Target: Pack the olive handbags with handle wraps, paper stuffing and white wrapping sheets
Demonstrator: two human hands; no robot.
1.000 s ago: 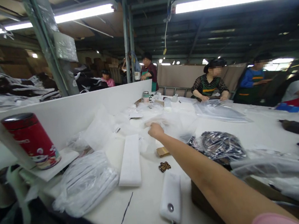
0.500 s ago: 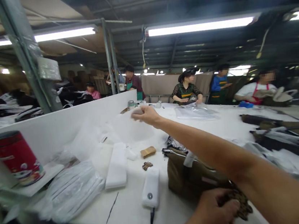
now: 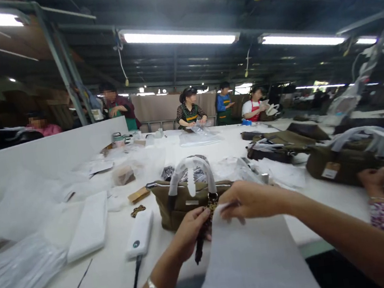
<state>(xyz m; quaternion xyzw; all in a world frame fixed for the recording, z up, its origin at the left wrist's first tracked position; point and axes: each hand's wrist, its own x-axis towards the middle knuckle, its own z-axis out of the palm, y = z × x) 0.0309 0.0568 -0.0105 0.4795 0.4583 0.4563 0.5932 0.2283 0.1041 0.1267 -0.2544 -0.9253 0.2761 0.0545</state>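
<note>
"So, what surrounds the olive bag (image 3: 177, 207) on the counter (image 3: 110, 273)?"

"Crinkled plastic (image 3: 22, 277), a smooth device (image 3: 140, 229). The right hand (image 3: 243, 201) holds a thin sheet (image 3: 256, 255), partly blocking the bag; the left hand (image 3: 189, 232) pinches a spotted charm (image 3: 212, 202)."

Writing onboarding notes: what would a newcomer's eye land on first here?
Probably the big white sheet in the right hand's grip, front and centre. Just behind it, an olive handbag with wrapped handles stands on the table, a leopard-print piece at the left hand's grip. Overhead, bright tube lights cut the dark ceiling.
</note>
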